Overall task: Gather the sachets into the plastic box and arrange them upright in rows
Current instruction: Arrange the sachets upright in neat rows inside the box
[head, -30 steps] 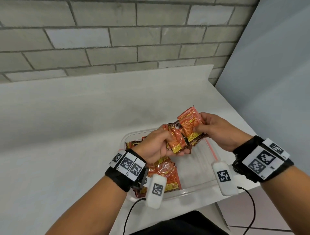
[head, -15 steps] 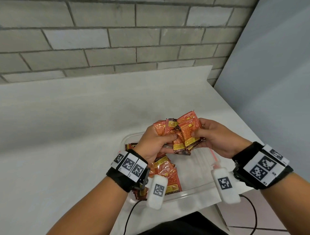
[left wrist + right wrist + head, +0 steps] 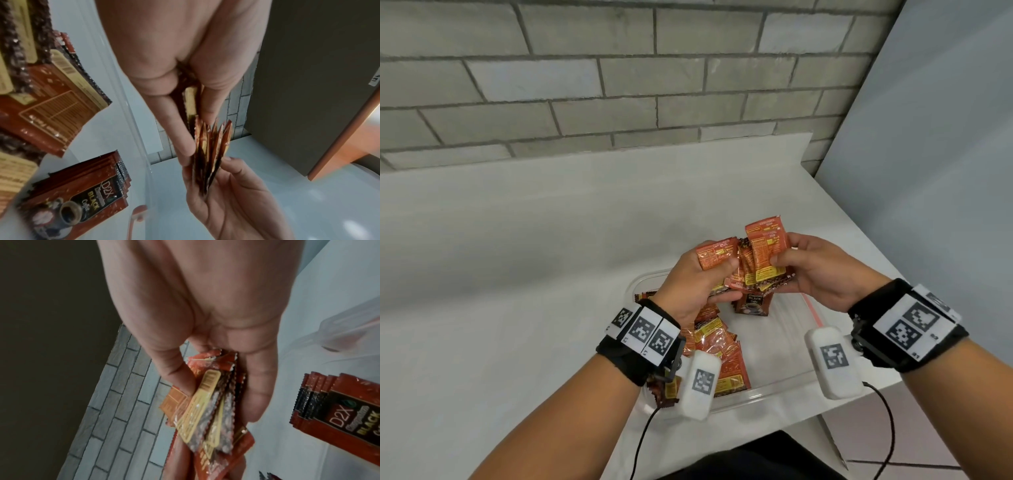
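While loose sachets (image 3: 722, 353) lie flat in the box (image 3: 774, 394), left hand (image 3: 695, 284) and right hand (image 3: 822, 274) both pinch one fanned bundle (image 3: 756, 263) above it; a small stack (image 3: 751, 303) stands upright inside.

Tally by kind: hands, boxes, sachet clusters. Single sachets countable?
Hands: 2, left hand and right hand, both gripping sachets
Clear plastic box: 1
Orange-brown coffee sachet clusters: 3, held bunch, upright row, loose flat pile
Total: 6
Single sachets overlap too much to count.
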Demonstrator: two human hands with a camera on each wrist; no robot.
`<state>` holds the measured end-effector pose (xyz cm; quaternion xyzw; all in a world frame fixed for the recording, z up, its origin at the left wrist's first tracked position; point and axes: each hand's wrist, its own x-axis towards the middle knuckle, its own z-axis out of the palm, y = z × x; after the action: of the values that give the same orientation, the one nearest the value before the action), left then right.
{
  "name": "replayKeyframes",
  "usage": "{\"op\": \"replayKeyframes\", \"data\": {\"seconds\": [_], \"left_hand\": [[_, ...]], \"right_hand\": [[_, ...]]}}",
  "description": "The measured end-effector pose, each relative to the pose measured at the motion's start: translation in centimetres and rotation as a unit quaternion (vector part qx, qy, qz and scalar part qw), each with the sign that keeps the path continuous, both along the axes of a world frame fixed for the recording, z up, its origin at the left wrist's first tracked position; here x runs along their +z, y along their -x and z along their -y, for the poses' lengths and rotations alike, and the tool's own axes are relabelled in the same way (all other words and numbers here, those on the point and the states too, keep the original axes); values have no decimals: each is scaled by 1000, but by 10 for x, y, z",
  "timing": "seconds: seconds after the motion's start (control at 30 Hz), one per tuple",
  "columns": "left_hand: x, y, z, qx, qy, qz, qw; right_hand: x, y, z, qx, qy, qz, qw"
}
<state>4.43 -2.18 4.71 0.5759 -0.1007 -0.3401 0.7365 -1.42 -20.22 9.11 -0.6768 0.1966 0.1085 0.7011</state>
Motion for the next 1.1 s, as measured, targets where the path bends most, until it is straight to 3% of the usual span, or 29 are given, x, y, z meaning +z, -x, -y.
{"op": "replayKeyframes", "data": {"seconds": [0.13, 0.3, 0.5, 0.67, 0.73, 0.83, 0.93, 1.0, 1.1], "left_hand": [[6, 1, -2, -19, 5, -25, 999], [15, 5, 3, -56, 32, 10, 998], [18, 6, 8, -77, 91, 5, 993], [12, 8, 18, -40, 119, -83, 989], [13, 8, 19, -30, 132, -107, 985], [14, 8, 19, -47, 134, -106, 984], [17, 10, 22, -55, 130, -103, 985], [17, 12, 24, -61, 130, -102, 984], [15, 11, 22, -75, 155, -119, 978]], "right_hand": [[4, 2, -1, -15, 32, 26, 999], [3, 7, -13, 22, 23, 57, 998], [11, 10, -20, 49, 186, 141, 971], [8, 11, -23, 127, 358, 172, 909], [10, 12, -20, 143, 441, 164, 871], [19, 17, -20, 171, 486, 180, 838], [21, 19, -26, 261, 560, 218, 755], [15, 16, -26, 263, 608, 235, 711], [11, 13, -25, 233, 599, 245, 726]]}}
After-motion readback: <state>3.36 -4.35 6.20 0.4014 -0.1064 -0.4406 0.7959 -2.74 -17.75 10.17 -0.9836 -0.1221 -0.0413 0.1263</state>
